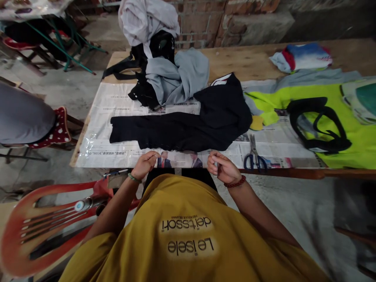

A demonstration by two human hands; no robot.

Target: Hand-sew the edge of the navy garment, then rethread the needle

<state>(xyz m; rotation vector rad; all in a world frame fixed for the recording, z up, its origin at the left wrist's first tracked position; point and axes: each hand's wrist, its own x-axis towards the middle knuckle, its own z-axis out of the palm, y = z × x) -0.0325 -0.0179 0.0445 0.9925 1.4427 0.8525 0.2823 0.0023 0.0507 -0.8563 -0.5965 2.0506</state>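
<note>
A long piece of black fabric [176, 131] lies on the newspaper-covered table in front of me, its right part bunched up. Just below its near edge, my left hand [146, 164] has thumb and forefinger pinched together; anything between them is too fine to make out. Across from it, my right hand [223, 167] is closed with curled fingers near the table edge. Whatever it may hold is too small to name. Dark-handled scissors [254, 153] rest to the right of that hand, blades pointing away from me.
Grey cloth [180, 76] and a black bag [162, 45] sit at the back left. Yellow-green fabric [276, 98] with a black strap ring [319, 125] spreads over the right side. A red plastic chair [17, 223] stands at my left, and a seated person [23, 117] is farther left.
</note>
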